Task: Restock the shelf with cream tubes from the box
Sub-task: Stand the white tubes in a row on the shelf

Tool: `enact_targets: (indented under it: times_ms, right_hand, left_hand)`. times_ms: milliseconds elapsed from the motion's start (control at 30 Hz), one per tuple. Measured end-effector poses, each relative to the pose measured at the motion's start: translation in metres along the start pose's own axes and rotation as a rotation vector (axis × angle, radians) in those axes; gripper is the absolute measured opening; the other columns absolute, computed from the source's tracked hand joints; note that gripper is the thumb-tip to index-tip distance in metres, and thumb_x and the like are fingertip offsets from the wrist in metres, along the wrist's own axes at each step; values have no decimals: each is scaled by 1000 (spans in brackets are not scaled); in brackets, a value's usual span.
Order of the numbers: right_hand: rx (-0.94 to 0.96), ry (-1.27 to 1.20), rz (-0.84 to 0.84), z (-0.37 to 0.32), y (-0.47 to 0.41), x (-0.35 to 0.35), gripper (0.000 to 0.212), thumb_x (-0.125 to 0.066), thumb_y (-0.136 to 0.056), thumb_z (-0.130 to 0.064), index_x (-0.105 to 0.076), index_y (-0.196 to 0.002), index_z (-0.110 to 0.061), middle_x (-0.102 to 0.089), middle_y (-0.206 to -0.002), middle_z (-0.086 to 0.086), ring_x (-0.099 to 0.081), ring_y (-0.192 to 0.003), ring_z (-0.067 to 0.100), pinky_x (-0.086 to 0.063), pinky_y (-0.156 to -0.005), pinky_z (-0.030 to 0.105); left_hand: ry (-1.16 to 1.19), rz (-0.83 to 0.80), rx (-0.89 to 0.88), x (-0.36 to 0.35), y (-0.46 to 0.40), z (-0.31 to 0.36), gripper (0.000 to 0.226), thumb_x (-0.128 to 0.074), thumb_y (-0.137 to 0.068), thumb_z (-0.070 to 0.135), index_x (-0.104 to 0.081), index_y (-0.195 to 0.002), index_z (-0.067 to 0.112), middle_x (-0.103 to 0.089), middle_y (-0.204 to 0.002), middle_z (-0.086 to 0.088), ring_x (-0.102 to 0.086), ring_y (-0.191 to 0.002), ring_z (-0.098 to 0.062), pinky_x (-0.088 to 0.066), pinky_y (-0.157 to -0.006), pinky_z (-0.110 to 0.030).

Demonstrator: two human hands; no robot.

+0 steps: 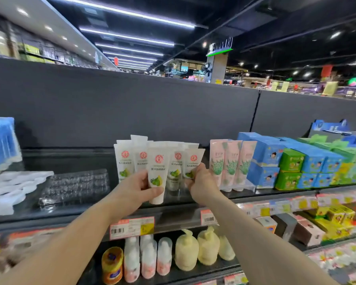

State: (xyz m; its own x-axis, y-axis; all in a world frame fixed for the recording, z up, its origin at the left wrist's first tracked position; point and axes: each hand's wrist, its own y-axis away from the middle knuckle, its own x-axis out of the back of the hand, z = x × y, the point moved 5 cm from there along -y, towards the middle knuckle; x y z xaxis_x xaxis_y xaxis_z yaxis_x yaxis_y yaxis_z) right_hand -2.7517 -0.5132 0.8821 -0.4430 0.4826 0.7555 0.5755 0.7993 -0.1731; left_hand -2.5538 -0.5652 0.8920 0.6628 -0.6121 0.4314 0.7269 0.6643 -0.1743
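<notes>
White cream tubes [157, 173] | left hand [139, 185] grips one | right hand [201, 182] pinches another

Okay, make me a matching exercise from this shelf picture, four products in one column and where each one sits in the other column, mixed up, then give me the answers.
Column one:
1. white cream tubes with red round logos
2. pale pink tubes with green leaf print
3. clear plastic blister tray
4. orange round jar with a blue label

Column two:
A. lower shelf, left of the white bottles
B. top shelf, lying flat left of both hands
C. top shelf, gripped by the left hand and right hand
D. top shelf, standing just right of the right hand

Pairs: 1-C, 2-D, 3-B, 4-A
</notes>
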Motion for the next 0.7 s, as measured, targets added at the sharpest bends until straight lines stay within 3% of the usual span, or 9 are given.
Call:
enact_targets:
  times_ms: [67, 167, 267, 367, 467, 567, 633, 700]
  right_hand:
    - [-25, 93, -46, -3, -2, 4, 38, -57, -94, -17, -36, -125, -15, -53, -110, 2, -54, -87, 16, -45, -71, 28]
    - [-62, 174, -92, -7, -6, 7, 43, -56, -95, -22, -35, -130, -9, -53, -119, 11, -57, -104, 27, -50, -87, 37]
    - [-67, 185, -106, -8, -4, 7, 43, -54, -96, -22, -35, -132, -8, -49, -105, 7, -55, -96, 24, -49, -80, 34]
    - [-90, 114, -99, -8, 0, 9, 41, -55, -95, -20, -39, -132, -11, -47, -101, 3, -54, -93, 21, -49, -76, 31]
    - [-114, -63, -104, -7, 11, 10, 40, -62, -93, -20, -45, -128, -14, -56, -121, 4, -56, -99, 19, -50, -78, 29]
    - [-21, -231, 41, -14, 38, 14, 45, -66, -91, -25, -46, -131, -19, -58, -128, -1, -58, -110, 18, -52, -82, 30]
    - [92, -294, 137, -31, 60, 17, 51, -67, -90, -27, -44, -136, -23, -57, -127, -8, -55, -113, 13, -51, -87, 30]
    - [232, -284, 61, -59, 74, 13, 50, -69, -89, -28, -48, -134, -25, -56, -116, -15, -54, -106, 7, -48, -84, 25]
  left_hand:
    - [12, 8, 16, 1, 1, -1, 30, -64, -92, 25, -56, -117, 39, -65, -112, 26, -58, -100, 14, -43, -73, -8]
    - [7, 26, 31, 2, 2, -1, 32, -64, -92, 27, -56, -121, 37, -65, -115, 25, -60, -106, 5, -43, -77, -12]
    - [36, 40, 45, 0, 0, -3, 34, -65, -91, 26, -57, -121, 37, -66, -116, 22, -60, -109, 1, -44, -82, -15]
    - [57, 54, 58, -1, 1, -1, 32, -65, -91, 24, -55, -117, 40, -64, -112, 25, -58, -105, 4, -43, -76, -13]
    - [66, 74, 60, -3, 1, 2, 32, -64, -92, 22, -55, -118, 38, -64, -110, 25, -58, -102, 5, -45, -75, -14]
    - [152, 125, 57, -1, 4, 2, 31, -64, -92, 21, -59, -117, 37, -67, -114, 20, -62, -106, 0, -50, -91, -27]
    - [237, 162, 51, 3, 7, 5, 28, -64, -91, 20, -62, -114, 36, -70, -111, 19, -66, -104, -3, -54, -88, -30]
    - [278, 191, 46, 8, 10, 8, 25, -64, -91, 19, -64, -112, 33, -72, -107, 18, -69, -99, -4, -56, -82, -29]
